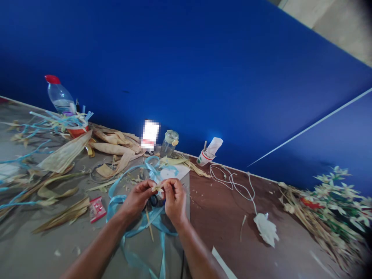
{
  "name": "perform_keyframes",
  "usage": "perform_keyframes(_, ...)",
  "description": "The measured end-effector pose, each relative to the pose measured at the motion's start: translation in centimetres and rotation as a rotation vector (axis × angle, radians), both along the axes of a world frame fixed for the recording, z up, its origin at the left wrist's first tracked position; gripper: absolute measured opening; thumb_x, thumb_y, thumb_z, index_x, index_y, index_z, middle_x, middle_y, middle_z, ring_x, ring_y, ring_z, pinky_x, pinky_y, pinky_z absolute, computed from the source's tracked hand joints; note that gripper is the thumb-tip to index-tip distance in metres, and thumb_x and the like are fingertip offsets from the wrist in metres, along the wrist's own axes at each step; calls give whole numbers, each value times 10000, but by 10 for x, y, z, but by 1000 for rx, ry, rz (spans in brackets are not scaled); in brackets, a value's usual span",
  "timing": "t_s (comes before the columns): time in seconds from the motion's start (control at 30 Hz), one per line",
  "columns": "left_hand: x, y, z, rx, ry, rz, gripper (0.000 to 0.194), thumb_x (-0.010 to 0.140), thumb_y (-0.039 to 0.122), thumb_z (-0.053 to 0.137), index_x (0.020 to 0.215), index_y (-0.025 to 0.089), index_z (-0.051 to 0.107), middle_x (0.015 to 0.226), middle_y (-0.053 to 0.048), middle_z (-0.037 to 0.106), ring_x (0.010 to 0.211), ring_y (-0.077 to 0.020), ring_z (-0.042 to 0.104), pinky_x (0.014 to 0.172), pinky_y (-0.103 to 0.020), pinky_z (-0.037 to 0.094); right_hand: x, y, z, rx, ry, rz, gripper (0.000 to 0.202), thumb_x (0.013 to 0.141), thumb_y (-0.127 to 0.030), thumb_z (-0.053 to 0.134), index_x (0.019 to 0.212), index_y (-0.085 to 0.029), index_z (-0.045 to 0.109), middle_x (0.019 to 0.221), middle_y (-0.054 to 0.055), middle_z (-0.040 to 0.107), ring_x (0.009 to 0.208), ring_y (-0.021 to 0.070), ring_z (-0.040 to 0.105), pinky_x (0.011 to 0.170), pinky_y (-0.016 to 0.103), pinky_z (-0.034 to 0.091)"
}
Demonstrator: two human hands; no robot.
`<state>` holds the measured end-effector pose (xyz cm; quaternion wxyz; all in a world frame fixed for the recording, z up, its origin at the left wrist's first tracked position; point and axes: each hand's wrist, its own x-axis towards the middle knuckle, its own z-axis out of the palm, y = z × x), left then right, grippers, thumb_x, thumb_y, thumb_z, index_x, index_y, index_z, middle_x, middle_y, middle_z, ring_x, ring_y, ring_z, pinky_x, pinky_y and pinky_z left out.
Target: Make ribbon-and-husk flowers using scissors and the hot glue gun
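Observation:
Between my fingertips is a small pale yellow piece of dried husk (pixel 157 188), folded or knotted; its exact shape is too small to make out. My left hand (pixel 138 198) pinches it from one side, and my right hand (pixel 175 199) pinches it from the other. Light blue ribbon (pixel 116 199) loops around and beneath both hands. Just under the fingers a dark ring (pixel 153 200) shows, perhaps a scissor handle, partly hidden. A thin wooden stick (pixel 150 228) lies below my wrists. Off to the left sits a red candy wrapper (pixel 97 209).
Dried corn husks (pixel 113 141) cover the left side. A clear bottle (pixel 59 94), red cup (pixel 77 131) and glass jar (pixel 169 144) stand along the blue partition (pixel 186 69). Rightward are a paper cup (pixel 203 158), white cable (pixel 236 184), crumpled white tissue (pixel 266 228) and white flowers (pixel 343 193).

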<state>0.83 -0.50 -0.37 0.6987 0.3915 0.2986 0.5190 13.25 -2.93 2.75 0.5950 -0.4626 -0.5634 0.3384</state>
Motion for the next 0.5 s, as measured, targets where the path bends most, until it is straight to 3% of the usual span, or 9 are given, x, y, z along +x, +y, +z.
perform_keyframes(0.5, 1, -1, -3, 67, 71, 56, 173, 703, 333, 720, 673, 180, 647, 648, 1, 605, 660, -138, 544, 702, -268, 418, -2, -1, 2, -17, 25, -56, 199, 892, -302, 475, 751, -181, 544, 568, -39, 527, 478, 94, 488, 506, 216, 403)
